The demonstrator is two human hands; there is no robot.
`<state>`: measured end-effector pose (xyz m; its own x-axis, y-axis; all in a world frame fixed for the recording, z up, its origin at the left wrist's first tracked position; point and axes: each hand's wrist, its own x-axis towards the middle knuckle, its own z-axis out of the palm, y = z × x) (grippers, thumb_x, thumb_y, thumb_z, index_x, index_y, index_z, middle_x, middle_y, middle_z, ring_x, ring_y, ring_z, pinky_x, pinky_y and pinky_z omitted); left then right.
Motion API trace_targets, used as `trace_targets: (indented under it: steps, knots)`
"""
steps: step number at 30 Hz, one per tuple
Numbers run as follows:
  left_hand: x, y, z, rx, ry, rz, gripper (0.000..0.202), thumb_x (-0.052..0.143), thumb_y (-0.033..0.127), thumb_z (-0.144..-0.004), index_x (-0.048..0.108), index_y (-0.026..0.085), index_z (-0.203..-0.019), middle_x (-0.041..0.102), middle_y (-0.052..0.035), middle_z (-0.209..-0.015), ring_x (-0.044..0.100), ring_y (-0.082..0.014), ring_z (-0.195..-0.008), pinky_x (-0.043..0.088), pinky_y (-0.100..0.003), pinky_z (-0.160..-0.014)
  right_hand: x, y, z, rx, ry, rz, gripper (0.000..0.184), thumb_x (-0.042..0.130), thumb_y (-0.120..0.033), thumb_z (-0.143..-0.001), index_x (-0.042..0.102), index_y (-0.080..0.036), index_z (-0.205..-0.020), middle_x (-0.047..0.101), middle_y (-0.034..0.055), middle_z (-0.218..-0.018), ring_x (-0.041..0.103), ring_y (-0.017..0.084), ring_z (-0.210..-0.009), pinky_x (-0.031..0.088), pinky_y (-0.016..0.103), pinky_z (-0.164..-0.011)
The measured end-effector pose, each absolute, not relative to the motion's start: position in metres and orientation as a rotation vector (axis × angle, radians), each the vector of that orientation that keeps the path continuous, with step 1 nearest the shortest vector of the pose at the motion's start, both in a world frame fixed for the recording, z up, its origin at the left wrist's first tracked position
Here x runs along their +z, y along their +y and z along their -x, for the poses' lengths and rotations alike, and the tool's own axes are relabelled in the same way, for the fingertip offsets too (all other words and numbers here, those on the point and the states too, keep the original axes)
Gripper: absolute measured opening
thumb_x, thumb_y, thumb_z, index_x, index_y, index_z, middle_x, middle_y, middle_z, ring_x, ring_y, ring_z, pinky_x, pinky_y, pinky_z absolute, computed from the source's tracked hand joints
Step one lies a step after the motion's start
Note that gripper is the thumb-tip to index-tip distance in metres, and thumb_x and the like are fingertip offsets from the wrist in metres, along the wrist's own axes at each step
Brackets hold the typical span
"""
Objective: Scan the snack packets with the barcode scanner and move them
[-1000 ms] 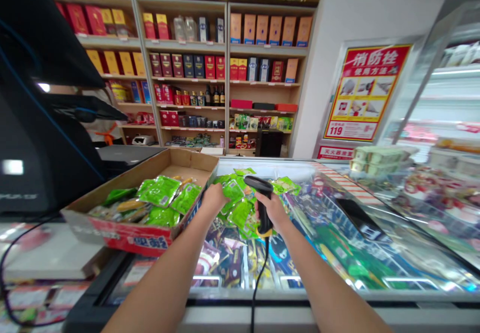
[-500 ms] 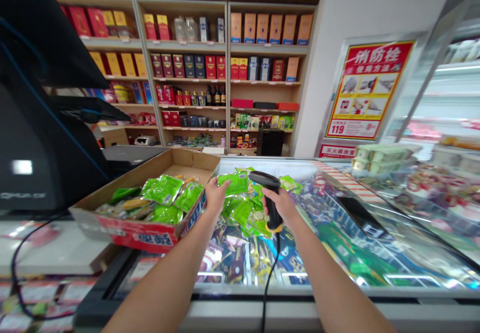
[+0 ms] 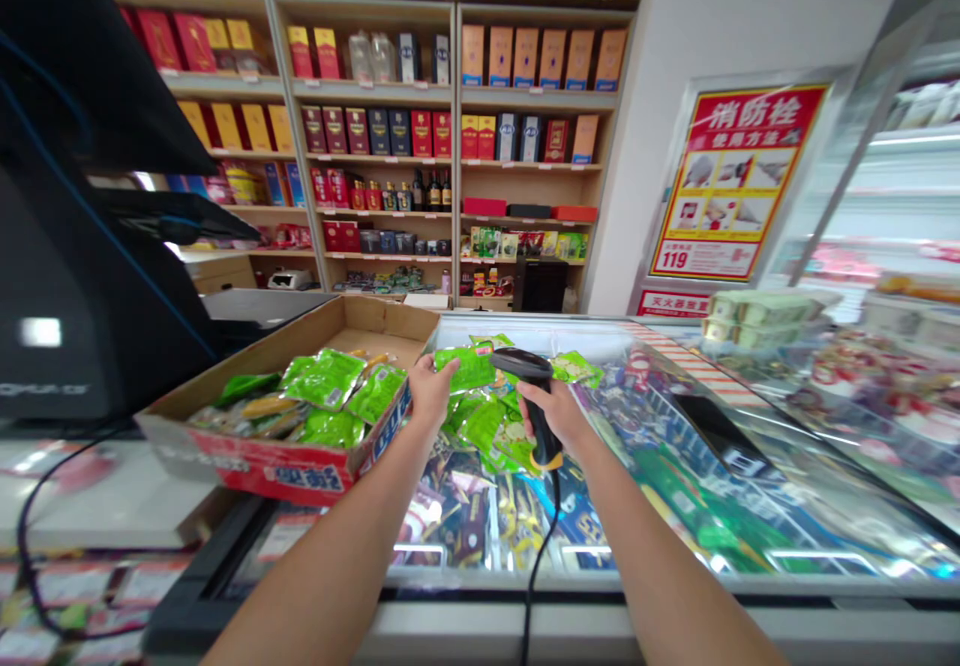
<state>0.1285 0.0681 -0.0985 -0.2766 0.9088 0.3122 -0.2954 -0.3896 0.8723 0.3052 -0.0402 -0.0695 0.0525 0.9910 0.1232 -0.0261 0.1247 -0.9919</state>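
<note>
My left hand [image 3: 429, 391] grips a green snack packet [image 3: 466, 367], lifted above a heap of green packets [image 3: 487, 426] on the glass freezer lid [image 3: 675, 466]. My right hand [image 3: 559, 414] is wrapped round the handle of a black barcode scanner [image 3: 525, 371]. The scanner's head sits just right of the held packet and points at it. Its black cable [image 3: 536, 566] hangs down toward me. Left of my hands stands a cardboard box [image 3: 300, 466] with more green packets [image 3: 330, 396] in it.
A black till screen [image 3: 82, 276] fills the left side, cables trailing below it. Shelves of boxed goods and bottles [image 3: 420, 136] line the back wall. A red notice [image 3: 731, 181] hangs at right, beside a glass-fronted chiller [image 3: 885, 246]. Packaged goods lie under the freezer glass.
My left hand picked one green packet out of the heap and raised it. The scanner head has swung closer to that packet. The view has shifted slightly.
</note>
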Motion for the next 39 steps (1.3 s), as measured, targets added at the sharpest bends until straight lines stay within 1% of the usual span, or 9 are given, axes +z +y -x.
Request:
trace_targets:
  steps: [6, 11, 20, 24, 28, 30, 34, 36, 39]
  knots:
    - [-0.098, 0.067, -0.129, 1.794, 0.897, -1.095, 0.039, 0.078, 0.037, -0.05, 0.061, 0.013, -0.075, 0.065, -0.0008, -0.065, 0.059, -0.0155, -0.061, 0.047, -0.028, -0.063, -0.066, -0.043, -0.304, 1.089, -1.186, 1.129, 0.028, 0.069, -0.043, -0.068, 0.056, -0.019, -0.063, 0.054, -0.0032, -0.041, 0.05, 0.012, -0.031, 0.041, 0.024, -0.033]
    - [-0.088, 0.055, -0.13, 1.838, 1.112, -1.405, 0.021, 0.071, 0.03, -0.061, 0.06, 0.017, -0.073, 0.062, 0.0002, -0.066, 0.057, -0.0161, -0.066, 0.045, -0.029, -0.067, -0.071, -0.041, -0.301, 1.096, -1.154, 1.09, 0.029, 0.07, -0.044, -0.068, 0.057, -0.018, -0.067, 0.057, -0.0026, -0.047, 0.052, 0.012, -0.033, 0.041, 0.024, -0.033]
    - [-0.008, 0.01, -0.088, 1.941, 1.464, -1.65, 0.015, 0.06, 0.025, -0.077, 0.056, 0.019, -0.091, 0.061, -0.0017, -0.077, 0.059, -0.0185, -0.075, 0.047, -0.032, -0.076, -0.049, -0.05, -0.257, 1.248, -1.153, 0.938, 0.034, 0.072, -0.047, -0.064, 0.058, -0.016, -0.071, 0.057, -0.0028, -0.049, 0.051, 0.012, -0.035, 0.043, 0.024, -0.034]
    - [0.013, 0.005, -0.034, 1.97, 1.707, -1.597, 0.021, 0.056, 0.02, -0.079, 0.055, 0.018, -0.1, 0.063, -0.0059, -0.086, 0.062, -0.0224, -0.084, 0.05, -0.036, -0.082, -0.036, -0.049, -0.22, 1.324, -1.287, 0.882, 0.031, 0.07, -0.045, -0.067, 0.057, -0.017, -0.066, 0.057, -0.0021, -0.05, 0.052, 0.012, -0.036, 0.043, 0.024, -0.035]
    - [0.011, 0.001, 0.011, 1.77, 1.989, -1.63, 0.035, 0.054, 0.014, -0.08, 0.054, 0.015, -0.114, 0.066, -0.0126, -0.095, 0.064, -0.0291, -0.097, 0.049, -0.042, -0.091, -0.036, -0.047, -0.184, 1.362, -1.395, 0.846, 0.032, 0.07, -0.046, -0.067, 0.056, -0.017, -0.06, 0.057, -0.0011, -0.049, 0.052, 0.012, -0.035, 0.043, 0.025, -0.035]
    - [0.007, 0.0, 0.024, 1.641, 2.131, -1.637, 0.047, 0.053, 0.012, -0.079, 0.049, 0.011, -0.126, 0.064, -0.0191, -0.11, 0.061, -0.033, -0.109, 0.047, -0.047, -0.096, -0.039, -0.048, -0.172, 1.39, -1.412, 0.832, 0.034, 0.07, -0.047, -0.067, 0.056, -0.017, -0.06, 0.056, -0.0012, -0.048, 0.051, 0.012, -0.035, 0.043, 0.025, -0.035]
    - [0.005, -0.005, 0.028, 1.704, 2.355, -1.675, 0.07, 0.054, 0.007, -0.075, 0.035, 0.005, -0.142, 0.034, -0.0312, -0.147, 0.034, -0.0421, -0.138, 0.031, -0.061, -0.108, -0.046, -0.052, -0.164, 1.406, -1.407, 0.821, 0.036, 0.071, -0.049, -0.066, 0.056, -0.017, -0.06, 0.054, -0.0019, -0.046, 0.051, 0.012, -0.034, 0.042, 0.025, -0.035]
    - [0.006, -0.007, 0.017, 1.859, 2.215, -1.817, 0.069, 0.052, 0.005, -0.075, 0.036, 0.007, -0.143, 0.028, -0.0276, -0.152, 0.027, -0.0383, -0.143, 0.027, -0.057, -0.113, -0.048, -0.052, -0.17, 1.391, -1.382, 0.841, 0.037, 0.071, -0.049, -0.065, 0.055, -0.017, -0.058, 0.054, -0.0017, -0.046, 0.051, 0.012, -0.034, 0.042, 0.025, -0.035]
    - [0.001, -0.004, -0.017, 1.891, 1.796, -2.143, 0.053, 0.043, 0.004, -0.079, 0.052, 0.013, -0.13, 0.05, -0.0198, -0.137, 0.046, -0.027, -0.132, 0.036, -0.043, -0.11, -0.05, -0.047, -0.194, 1.348, -1.29, 0.871, 0.036, 0.071, -0.049, -0.065, 0.055, -0.017, -0.06, 0.056, -0.0015, -0.047, 0.052, 0.012, -0.034, 0.043, 0.024, -0.035]
